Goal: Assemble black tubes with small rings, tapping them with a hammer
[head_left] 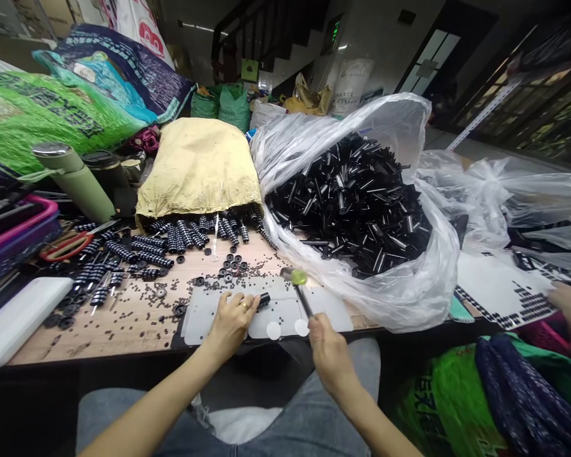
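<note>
My left hand [233,320] has its fingers closed around a short black cylinder [263,299], which lies sideways over the grey mat [204,304]. In my right hand [327,349] is the dark handle of a small hammer [298,278] with a yellow-green face on its head. The hammer head is above the mat, to the right of the cylinder and apart from it. Two white round discs [273,330] are at the mat's front edge. Small black rings and several black round caps [228,266] are scattered behind and left of the mat.
A clear plastic bag [400,304] full of black tubes stands at the right. Behind the mat, a yellow sack [200,165] has ridged black rods at its mouth. Red scissors [66,246], a green flask [78,181] and a white box [23,317] are left. Another person's hand [568,304] is far right.
</note>
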`<state>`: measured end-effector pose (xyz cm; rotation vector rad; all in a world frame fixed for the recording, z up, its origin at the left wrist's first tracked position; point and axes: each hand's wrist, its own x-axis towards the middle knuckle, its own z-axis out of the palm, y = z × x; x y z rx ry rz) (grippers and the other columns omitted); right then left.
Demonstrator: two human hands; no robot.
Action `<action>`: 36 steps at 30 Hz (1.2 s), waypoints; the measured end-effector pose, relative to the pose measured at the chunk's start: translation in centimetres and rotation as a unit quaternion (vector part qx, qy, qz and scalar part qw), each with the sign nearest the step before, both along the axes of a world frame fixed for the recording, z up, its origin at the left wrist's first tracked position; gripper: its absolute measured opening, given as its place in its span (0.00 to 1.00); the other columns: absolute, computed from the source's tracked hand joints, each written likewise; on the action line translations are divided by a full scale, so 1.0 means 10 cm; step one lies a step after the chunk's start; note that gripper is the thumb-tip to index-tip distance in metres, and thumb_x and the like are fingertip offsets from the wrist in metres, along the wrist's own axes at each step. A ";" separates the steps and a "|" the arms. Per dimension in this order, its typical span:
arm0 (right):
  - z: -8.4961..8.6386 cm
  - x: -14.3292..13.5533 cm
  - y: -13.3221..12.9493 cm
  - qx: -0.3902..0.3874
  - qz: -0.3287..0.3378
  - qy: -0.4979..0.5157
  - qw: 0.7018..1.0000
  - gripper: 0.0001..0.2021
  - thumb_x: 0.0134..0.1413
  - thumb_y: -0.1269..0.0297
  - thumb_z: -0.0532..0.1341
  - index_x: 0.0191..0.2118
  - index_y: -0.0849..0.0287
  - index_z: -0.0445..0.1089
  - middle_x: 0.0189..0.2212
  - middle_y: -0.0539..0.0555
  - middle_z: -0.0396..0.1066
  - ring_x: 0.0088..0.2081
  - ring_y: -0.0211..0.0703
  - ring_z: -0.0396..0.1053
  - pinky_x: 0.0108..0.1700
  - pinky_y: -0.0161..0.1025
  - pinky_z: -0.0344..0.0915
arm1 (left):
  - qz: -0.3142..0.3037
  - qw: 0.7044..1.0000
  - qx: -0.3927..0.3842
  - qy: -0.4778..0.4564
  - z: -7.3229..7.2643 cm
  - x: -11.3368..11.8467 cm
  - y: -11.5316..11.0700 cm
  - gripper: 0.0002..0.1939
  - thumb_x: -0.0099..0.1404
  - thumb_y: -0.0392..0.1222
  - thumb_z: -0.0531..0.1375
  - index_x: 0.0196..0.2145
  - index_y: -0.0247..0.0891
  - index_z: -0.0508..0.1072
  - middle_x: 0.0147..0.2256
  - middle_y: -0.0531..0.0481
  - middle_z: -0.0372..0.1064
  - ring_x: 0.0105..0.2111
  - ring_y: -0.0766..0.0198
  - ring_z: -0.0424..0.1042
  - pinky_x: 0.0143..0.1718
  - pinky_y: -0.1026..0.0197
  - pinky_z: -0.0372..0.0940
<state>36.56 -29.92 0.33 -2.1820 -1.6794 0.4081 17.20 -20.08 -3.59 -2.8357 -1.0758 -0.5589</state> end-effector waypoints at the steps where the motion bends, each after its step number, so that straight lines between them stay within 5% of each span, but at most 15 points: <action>1: 0.00 -0.04 -0.01 -0.020 0.003 -0.006 1.000 0.18 0.61 0.56 0.37 0.29 0.56 0.56 0.17 0.49 0.62 0.21 0.41 0.64 0.24 0.34 0.52 | 0.006 1.000 -0.001 0.005 -0.01 0.02 -0.01 0.22 0.59 0.26 0.47 0.50 0.37 0.64 0.43 0.42 0.68 0.43 0.56 0.65 0.45 0.47 0.55; 5: 0.16 -0.11 -0.01 -0.036 0.010 0.006 0.999 0.18 0.60 0.55 0.38 0.26 0.55 0.54 0.16 0.49 0.62 0.20 0.41 0.63 0.23 0.33 0.51 | 0.032 0.999 -0.011 0.014 -0.08 0.16 -0.10 0.20 0.62 0.33 0.46 0.52 0.32 0.61 0.48 0.38 0.64 0.50 0.54 0.60 0.51 0.45 0.50; 9: 0.35 -0.36 -0.01 0.046 0.033 0.078 0.995 0.19 0.61 0.55 0.35 0.29 0.56 0.56 0.18 0.49 0.63 0.19 0.38 0.62 0.23 0.32 0.53 | 0.029 0.999 -0.022 0.010 -0.19 0.34 -0.23 0.34 0.60 0.53 0.47 0.56 0.23 0.52 0.56 0.31 0.51 0.58 0.48 0.45 0.55 0.44 0.44; 15: 0.12 -0.67 0.00 -0.061 0.128 -0.043 0.989 0.18 0.61 0.58 0.38 0.31 0.56 0.61 0.23 0.53 0.70 0.23 0.43 0.68 0.23 0.34 0.50 | 0.014 1.000 0.004 0.008 -0.34 0.38 -0.14 0.31 0.57 0.34 0.46 0.58 0.24 0.47 0.54 0.32 0.54 0.56 0.50 0.50 0.53 0.46 0.49; 21: 0.14 -0.08 0.15 -0.022 0.009 -0.076 0.997 0.20 0.61 0.54 0.35 0.29 0.55 0.58 0.19 0.50 0.67 0.22 0.43 0.67 0.23 0.34 0.49 | 0.034 0.986 -0.148 -0.072 0.00 0.31 -0.12 0.19 0.59 0.29 0.46 0.47 0.35 0.66 0.37 0.40 0.67 0.38 0.56 0.67 0.36 0.55 0.63; 23: 0.06 0.18 0.20 -0.024 -0.019 -0.121 0.992 0.19 0.61 0.54 0.38 0.28 0.55 0.58 0.18 0.50 0.67 0.22 0.43 0.66 0.23 0.34 0.49 | 0.007 0.972 -0.212 -0.101 0.13 0.28 -0.10 0.16 0.60 0.35 0.49 0.45 0.38 0.68 0.35 0.41 0.68 0.35 0.56 0.68 0.33 0.57 0.64; 25: -0.08 0.38 0.24 -0.013 -0.036 -0.162 0.986 0.18 0.60 0.54 0.40 0.28 0.56 0.59 0.20 0.51 0.67 0.23 0.44 0.66 0.24 0.35 0.51 | 0.012 0.955 -0.257 -0.148 0.25 0.26 0.09 0.18 0.60 0.43 0.53 0.47 0.40 0.66 0.38 0.40 0.68 0.36 0.54 0.68 0.33 0.55 0.64; 28: -0.24 0.52 0.27 0.039 -0.030 -0.206 0.977 0.16 0.59 0.56 0.45 0.27 0.57 0.61 0.26 0.54 0.67 0.30 0.45 0.66 0.29 0.38 0.56 | 0.188 0.921 -0.243 -0.241 0.39 0.24 0.75 0.25 0.62 0.48 0.49 0.55 0.37 0.57 0.48 0.33 0.62 0.42 0.49 0.67 0.38 0.50 0.62; 31: -0.22 0.53 0.36 0.092 -0.005 -0.185 0.978 0.11 0.58 0.59 0.48 0.31 0.58 0.63 0.32 0.56 0.65 0.36 0.46 0.63 0.36 0.40 0.59 | 0.344 0.896 -0.219 -0.176 0.45 0.26 1.50 0.28 0.62 0.47 0.46 0.56 0.28 0.50 0.48 0.28 0.60 0.47 0.46 0.63 0.43 0.49 0.58; 33: -0.11 0.56 0.52 0.120 -0.001 -0.145 0.982 0.09 0.58 0.63 0.49 0.35 0.59 0.64 0.34 0.56 0.65 0.39 0.46 0.62 0.39 0.41 0.60 | 0.358 0.890 -0.237 -0.154 0.42 0.30 1.81 0.25 0.61 0.44 0.48 0.51 0.24 0.56 0.44 0.24 0.63 0.45 0.42 0.65 0.41 0.48 0.58; 36: 0.08 0.69 0.91 0.146 -0.019 -0.095 0.984 0.09 0.58 0.68 0.48 0.37 0.62 0.65 0.40 0.59 0.65 0.45 0.48 0.59 0.46 0.44 0.57 | 0.351 0.891 -0.250 -0.141 0.35 0.36 1.95 0.21 0.57 0.42 0.51 0.45 0.23 0.60 0.41 0.22 0.64 0.43 0.38 0.65 0.39 0.45 0.58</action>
